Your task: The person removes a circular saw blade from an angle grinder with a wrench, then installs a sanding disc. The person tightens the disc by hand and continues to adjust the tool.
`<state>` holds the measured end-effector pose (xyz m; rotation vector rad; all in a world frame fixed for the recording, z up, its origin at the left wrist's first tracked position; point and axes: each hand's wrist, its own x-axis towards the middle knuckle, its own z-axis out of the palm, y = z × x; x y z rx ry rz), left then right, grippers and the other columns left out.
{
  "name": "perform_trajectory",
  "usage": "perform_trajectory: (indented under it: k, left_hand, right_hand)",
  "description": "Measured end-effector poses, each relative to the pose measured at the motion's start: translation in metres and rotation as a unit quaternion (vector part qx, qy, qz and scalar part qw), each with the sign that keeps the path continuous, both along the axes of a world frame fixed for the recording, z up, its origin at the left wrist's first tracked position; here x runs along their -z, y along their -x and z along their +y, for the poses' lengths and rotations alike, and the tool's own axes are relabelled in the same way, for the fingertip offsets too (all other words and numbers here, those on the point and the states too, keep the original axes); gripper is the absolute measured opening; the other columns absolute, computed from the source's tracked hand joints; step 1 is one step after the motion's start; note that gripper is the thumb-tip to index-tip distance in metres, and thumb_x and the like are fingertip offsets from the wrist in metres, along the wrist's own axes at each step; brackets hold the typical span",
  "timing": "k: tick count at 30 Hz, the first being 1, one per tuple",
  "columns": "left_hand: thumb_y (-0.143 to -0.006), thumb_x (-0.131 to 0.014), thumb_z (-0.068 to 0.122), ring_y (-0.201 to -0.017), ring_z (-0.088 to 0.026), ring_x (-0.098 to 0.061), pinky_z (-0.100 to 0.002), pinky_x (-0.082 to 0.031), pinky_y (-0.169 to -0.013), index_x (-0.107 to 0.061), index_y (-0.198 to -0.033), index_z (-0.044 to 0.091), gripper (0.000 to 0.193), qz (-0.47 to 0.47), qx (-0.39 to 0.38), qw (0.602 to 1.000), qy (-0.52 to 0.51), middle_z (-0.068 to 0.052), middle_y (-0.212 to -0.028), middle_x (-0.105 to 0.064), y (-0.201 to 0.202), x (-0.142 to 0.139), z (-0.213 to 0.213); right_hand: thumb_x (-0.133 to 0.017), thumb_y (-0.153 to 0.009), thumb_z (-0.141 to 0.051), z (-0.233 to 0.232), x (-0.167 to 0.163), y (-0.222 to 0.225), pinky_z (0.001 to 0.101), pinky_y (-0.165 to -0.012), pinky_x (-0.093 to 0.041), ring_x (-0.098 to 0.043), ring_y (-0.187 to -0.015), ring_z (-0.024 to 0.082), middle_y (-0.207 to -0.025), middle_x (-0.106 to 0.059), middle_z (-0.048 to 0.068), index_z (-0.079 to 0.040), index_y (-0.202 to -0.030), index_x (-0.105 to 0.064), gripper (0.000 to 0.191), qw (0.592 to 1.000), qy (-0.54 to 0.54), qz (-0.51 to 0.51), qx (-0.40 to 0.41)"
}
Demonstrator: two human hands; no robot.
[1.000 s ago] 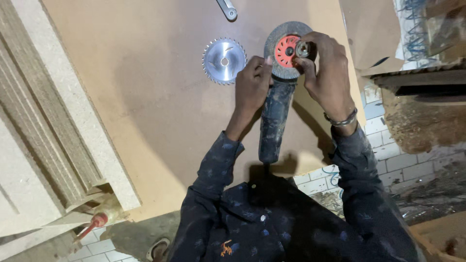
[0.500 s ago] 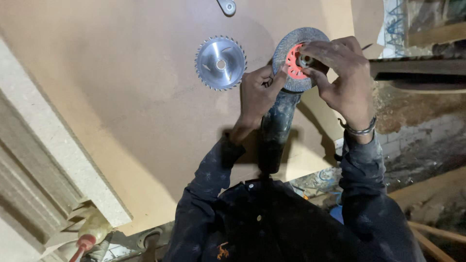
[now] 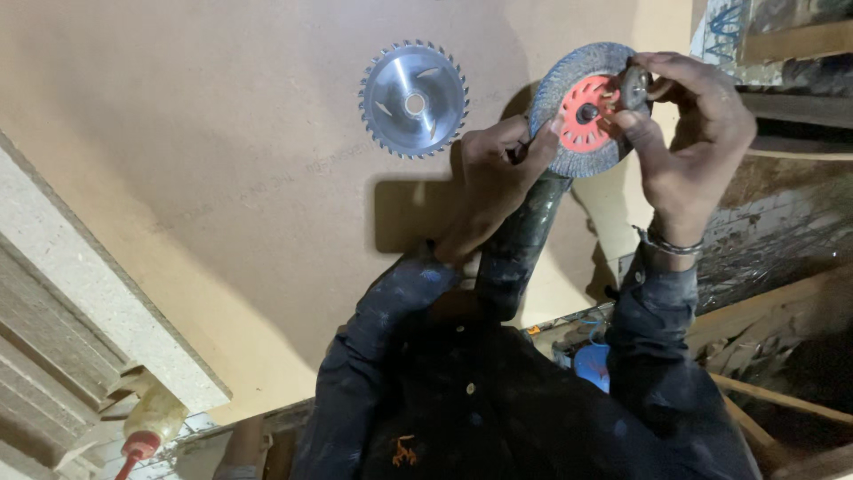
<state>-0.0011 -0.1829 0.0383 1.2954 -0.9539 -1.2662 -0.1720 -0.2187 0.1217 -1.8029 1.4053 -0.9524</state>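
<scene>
At the bench's point(image 3: 222, 178) far right edge, my left hand point(image 3: 498, 169) clamps the grinder point(image 3: 515, 249), its body pointing back toward me, while my right hand point(image 3: 684, 133) pinches a small nut point(image 3: 634, 87) over the red-hubbed flap disc point(image 3: 582, 111), the loose saw blade point(image 3: 414, 99) lying just left.

Open board point(image 3: 222, 178) left of saw blade point(image 3: 414, 99); flap disc point(image 3: 582, 111) crowds right side.

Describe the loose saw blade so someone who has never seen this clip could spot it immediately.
Start from the large tan board filling the upper left of the view. The saw blade lies flat on it, just left of the person's left hand. Unlike the blue flap disc with a red centre beside it, it is bare silver metal, toothed all round, and untouched.
</scene>
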Motion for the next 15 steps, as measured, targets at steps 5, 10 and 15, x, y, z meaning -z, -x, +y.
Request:
perform_trajectory:
  k: [5, 10, 15]
  left_hand:
    - [-0.095, -0.073, 0.023, -0.056, 0.002, -0.045, -0.022, -0.042, -0.05, -0.071, -0.085, 0.001, 0.025, 0.059, -0.002, 0.998, 0.002, 0.002, -0.057, -0.056, 0.003, -0.003, 0.002]
    - [-0.094, -0.078, 0.021, -0.052, 0.0, -0.046, -0.023, -0.038, -0.046, -0.062, -0.068, 0.003, 0.035, 0.011, 0.027, 0.999, 0.024, 0.001, -0.054, -0.053, 0.001, 0.005, -0.003]
    - [-0.09, -0.079, 0.019, -0.05, 0.0, -0.055, -0.021, -0.045, -0.046, -0.055, -0.066, 0.005, 0.036, 0.014, 0.016, 0.996, 0.084, 0.001, -0.055, -0.058, 0.002, 0.015, -0.001]
  right_hand:
    - [-0.086, -0.101, 0.005, 0.0, 0.02, 0.006, 0.0282, -0.093, -0.054, -0.064, -0.112, 0.016, -0.132, -0.067, 0.015, 0.001, -0.135, -0.065, 0.04, 0.999, 0.04, -0.004, -0.011]
    - [-0.085, -0.103, 0.002, -0.001, 0.022, 0.011, 0.0267, -0.09, -0.051, -0.065, -0.114, 0.016, -0.133, -0.068, 0.014, 0.002, -0.128, -0.068, 0.03, 1.0, 0.012, 0.012, 0.019]
    - [-0.086, -0.098, -0.002, -0.004, 0.018, 0.007, 0.0283, -0.089, -0.058, -0.067, -0.113, 0.017, -0.13, -0.067, 0.013, 0.0, -0.124, -0.069, 0.031, 1.0, 0.017, 0.006, 0.018]
